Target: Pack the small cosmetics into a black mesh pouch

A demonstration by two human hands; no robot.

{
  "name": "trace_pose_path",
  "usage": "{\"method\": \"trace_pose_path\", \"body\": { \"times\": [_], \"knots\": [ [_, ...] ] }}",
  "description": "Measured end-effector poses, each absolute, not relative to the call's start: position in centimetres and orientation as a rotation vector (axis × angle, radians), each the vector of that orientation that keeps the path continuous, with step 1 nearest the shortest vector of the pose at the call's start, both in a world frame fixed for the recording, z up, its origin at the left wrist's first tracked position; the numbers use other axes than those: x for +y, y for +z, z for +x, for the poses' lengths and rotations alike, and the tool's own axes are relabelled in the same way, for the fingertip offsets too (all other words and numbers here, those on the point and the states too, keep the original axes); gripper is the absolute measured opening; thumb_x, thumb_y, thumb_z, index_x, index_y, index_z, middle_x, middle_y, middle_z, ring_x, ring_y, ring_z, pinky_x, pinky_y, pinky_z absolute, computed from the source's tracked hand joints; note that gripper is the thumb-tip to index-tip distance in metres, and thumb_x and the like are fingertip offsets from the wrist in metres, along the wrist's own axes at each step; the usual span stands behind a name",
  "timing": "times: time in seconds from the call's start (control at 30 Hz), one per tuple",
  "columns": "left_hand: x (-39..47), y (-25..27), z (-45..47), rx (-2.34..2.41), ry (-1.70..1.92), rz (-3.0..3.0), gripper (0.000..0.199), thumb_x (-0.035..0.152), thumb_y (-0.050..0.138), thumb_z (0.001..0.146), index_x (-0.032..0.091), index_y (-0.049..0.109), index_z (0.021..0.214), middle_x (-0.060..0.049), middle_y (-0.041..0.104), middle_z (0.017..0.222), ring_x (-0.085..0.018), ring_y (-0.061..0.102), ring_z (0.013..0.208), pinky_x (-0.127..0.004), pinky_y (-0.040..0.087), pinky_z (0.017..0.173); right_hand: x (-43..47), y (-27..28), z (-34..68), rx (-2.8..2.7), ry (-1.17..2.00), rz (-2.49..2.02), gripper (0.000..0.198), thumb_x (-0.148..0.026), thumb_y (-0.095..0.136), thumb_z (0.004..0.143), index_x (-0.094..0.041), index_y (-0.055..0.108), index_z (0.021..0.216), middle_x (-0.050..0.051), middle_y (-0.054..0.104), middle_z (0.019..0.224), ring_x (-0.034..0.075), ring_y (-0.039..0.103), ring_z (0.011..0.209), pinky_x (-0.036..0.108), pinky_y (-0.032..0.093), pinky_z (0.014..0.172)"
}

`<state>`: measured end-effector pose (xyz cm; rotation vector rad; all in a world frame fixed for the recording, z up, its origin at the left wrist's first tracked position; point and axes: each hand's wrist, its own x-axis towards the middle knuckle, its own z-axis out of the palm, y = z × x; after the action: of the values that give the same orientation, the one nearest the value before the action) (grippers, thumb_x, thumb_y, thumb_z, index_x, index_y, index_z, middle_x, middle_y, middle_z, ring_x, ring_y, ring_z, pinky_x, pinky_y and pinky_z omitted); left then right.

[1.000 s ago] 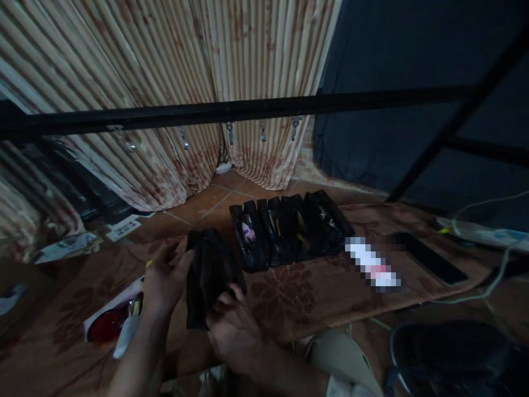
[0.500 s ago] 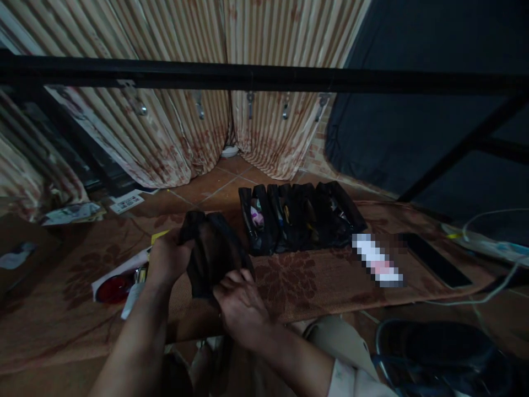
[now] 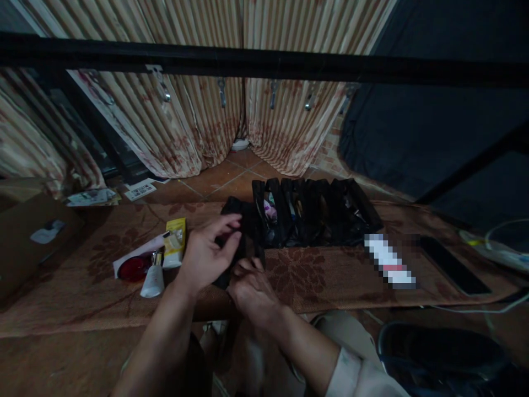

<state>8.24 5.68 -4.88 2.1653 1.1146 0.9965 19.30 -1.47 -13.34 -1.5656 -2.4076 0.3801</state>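
Left hand point(image 3: 209, 251) hangs with fingers parted by the black pouch point(image 3: 250, 231) on the brown cloth point(image 3: 339, 275); right hand point(image 3: 251, 286) is at its near end, grip unclear; pouch looks light, floppy, best pinched along its edges

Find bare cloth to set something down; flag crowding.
Free: cloth in front of black organizers, between right hand and blurred white item; also between cardboard box and red item. Crowded: left hand beside right at black bag; red item, white bottle, yellow packet bunched.
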Motion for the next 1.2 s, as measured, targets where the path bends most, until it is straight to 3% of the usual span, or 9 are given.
{"method": "trace_pose_path", "body": {
  "times": [0.13, 0.27, 0.4, 0.57, 0.73, 0.83, 0.93, 1.03, 1.2],
  "knots": [
    [4.4, -5.1, 9.3, 0.907, 0.473, 2.231, 0.027, 0.026, 0.051, 0.084, 0.021, 0.065, 0.106, -0.002, 0.071, 0.096, -0.015, 0.065, 0.082, -0.024, 0.050, 0.073, -1.9, -13.0, 19.3, -2.312, 0.311, -1.591, 0.034, -0.017, 0.046, 0.089, -0.019, 0.059, 0.120, 0.010, 0.059, 0.128, 0.024, 0.045, 0.118, 0.042, 0.027, 0.100],
    [5.6, -6.2, 8.1, 1.103, 0.152, 2.363, 0.022, 0.026, 0.048, 0.083, 0.023, 0.067, 0.092, -0.002, 0.071, 0.088, -0.018, 0.065, 0.083, -0.027, 0.046, 0.071, -2.3, -11.3, 20.1, -2.381, 0.338, -1.531, 0.025, -0.017, 0.050, 0.087, -0.018, 0.063, 0.109, 0.009, 0.064, 0.117, 0.025, 0.047, 0.112, 0.043, 0.030, 0.098],
    [6.7, -6.9, 6.7, 1.096, -0.089, 2.327, 0.022, 0.024, 0.047, 0.081, 0.023, 0.068, 0.087, -0.002, 0.071, 0.084, -0.018, 0.065, 0.080, -0.026, 0.045, 0.071, -2.1, -10.8, 21.0, -2.365, 0.443, -1.456, 0.021, -0.009, 0.055, 0.081, -0.016, 0.065, 0.098, 0.007, 0.065, 0.102, 0.021, 0.048, 0.103, 0.034, 0.037, 0.090],
    [7.0, -6.4, 5.9, 0.858, -0.115, 2.170, 0.025, 0.035, 0.050, 0.082, 0.019, 0.067, 0.092, -0.001, 0.071, 0.085, -0.015, 0.064, 0.079, -0.022, 0.045, 0.070, -1.7, -11.2, 22.3, -2.167, 0.549, -1.400, 0.020, -0.008, 0.056, 0.083, -0.018, 0.066, 0.098, 0.005, 0.065, 0.097, 0.018, 0.050, 0.100, 0.028, 0.041, 0.088],
    [7.0, -6.7, 5.4, 0.803, -0.166, 2.036, 0.043, 0.027, 0.070, 0.062, 0.017, 0.064, 0.104, -0.004, 0.071, 0.097, -0.017, 0.065, 0.085, -0.022, 0.047, 0.070, -1.7, -11.0, 23.6, -2.069, 0.508, -1.494, 0.030, -0.004, 0.062, 0.077, -0.019, 0.067, 0.102, 0.004, 0.064, 0.106, 0.019, 0.052, 0.102, 0.031, 0.041, 0.091],
    [7.2, -7.2, 5.4, 0.798, -0.175, 2.038, 0.034, 0.015, 0.061, 0.064, 0.018, 0.065, 0.098, -0.002, 0.072, 0.098, -0.016, 0.066, 0.086, -0.022, 0.048, 0.074, -1.8, -10.7, 23.8, -2.090, 0.534, -1.496, 0.027, -0.006, 0.062, 0.080, -0.021, 0.068, 0.102, 0.004, 0.064, 0.106, 0.018, 0.055, 0.102, 0.031, 0.042, 0.091],
    [7.3, -7.4, 5.5, 0.777, -0.170, 2.045, 0.032, 0.008, 0.053, 0.065, 0.018, 0.066, 0.092, -0.001, 0.072, 0.094, -0.015, 0.065, 0.085, -0.022, 0.047, 0.077, -1.9, -10.4, 23.7, -2.101, 0.567, -1.474, 0.018, -0.021, 0.063, 0.086, -0.021, 0.067, 0.103, 0.005, 0.063, 0.105, 0.017, 0.057, 0.100, 0.031, 0.043, 0.089],
    [7.4, -7.3, 5.5, 0.765, -0.143, 2.083, 0.033, 0.005, 0.051, 0.065, 0.019, 0.068, 0.090, 0.001, 0.072, 0.090, -0.015, 0.064, 0.084, -0.022, 0.046, 0.078, -1.9, -10.3, 23.6, -2.103, 0.581, -1.447, 0.021, -0.034, 0.061, 0.088, -0.021, 0.067, 0.104, 0.005, 0.063, 0.106, 0.017, 0.058, 0.100, 0.031, 0.044, 0.090],
    [7.5, -6.9, 5.8, 0.749, -0.160, 2.165, 0.028, 0.006, 0.052, 0.069, 0.018, 0.070, 0.087, 0.001, 0.072, 0.084, -0.013, 0.063, 0.080, -0.019, 0.045, 0.073, -1.8, -10.4, 23.3, -2.099, 0.599, -1.493, 0.022, -0.031, 0.049, 0.095, -0.020, 0.068, 0.098, 0.005, 0.062, 0.100, 0.016, 0.059, 0.096, 0.028, 0.043, 0.088]
  ]
}}
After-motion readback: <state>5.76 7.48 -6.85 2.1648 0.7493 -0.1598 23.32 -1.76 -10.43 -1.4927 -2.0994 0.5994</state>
